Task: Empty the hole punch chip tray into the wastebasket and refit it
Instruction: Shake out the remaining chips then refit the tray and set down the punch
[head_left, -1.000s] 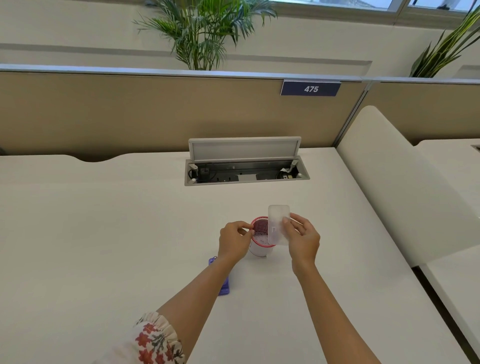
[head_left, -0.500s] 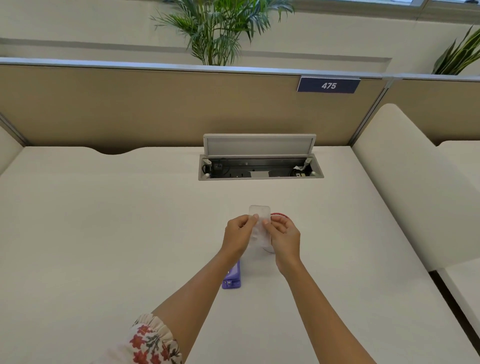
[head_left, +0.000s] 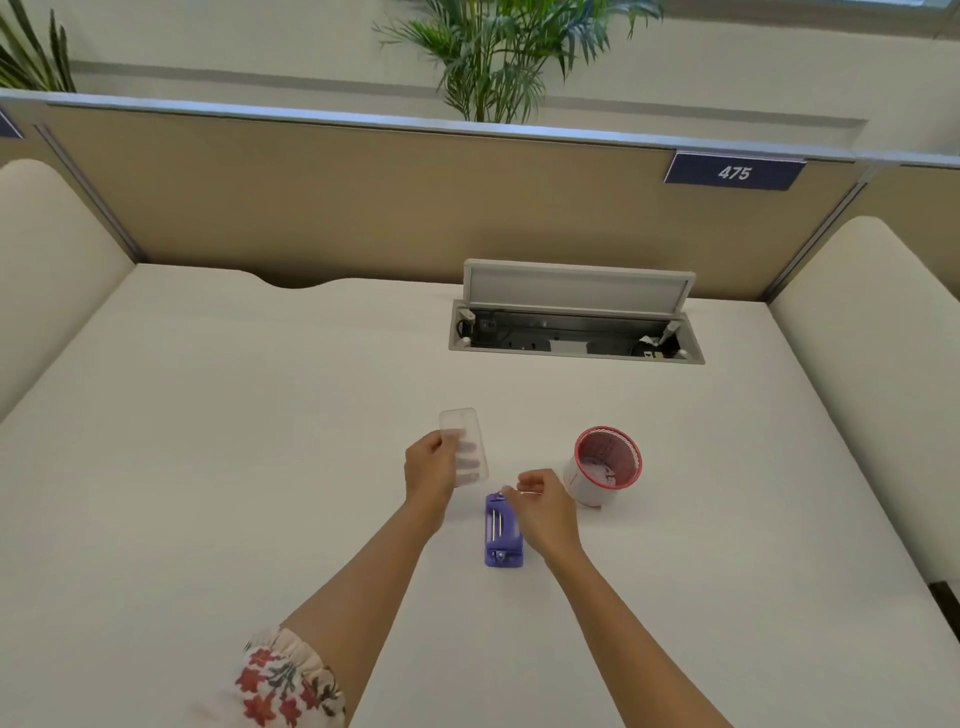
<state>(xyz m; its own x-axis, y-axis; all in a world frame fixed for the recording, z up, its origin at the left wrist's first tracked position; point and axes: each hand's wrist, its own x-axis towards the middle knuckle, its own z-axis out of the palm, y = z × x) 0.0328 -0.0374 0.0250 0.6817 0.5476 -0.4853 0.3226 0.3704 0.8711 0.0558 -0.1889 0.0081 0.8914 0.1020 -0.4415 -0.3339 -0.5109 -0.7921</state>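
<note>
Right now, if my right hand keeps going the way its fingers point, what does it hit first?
Probably the purple hole punch: the right hand curls down-left over its far end, fingertips seemingly at or just above it, though depth is unclear.

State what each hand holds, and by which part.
Left hand holds the clear chip tray by its lower near end. Right hand holds nothing, fingers at the purple hole punch.
</note>
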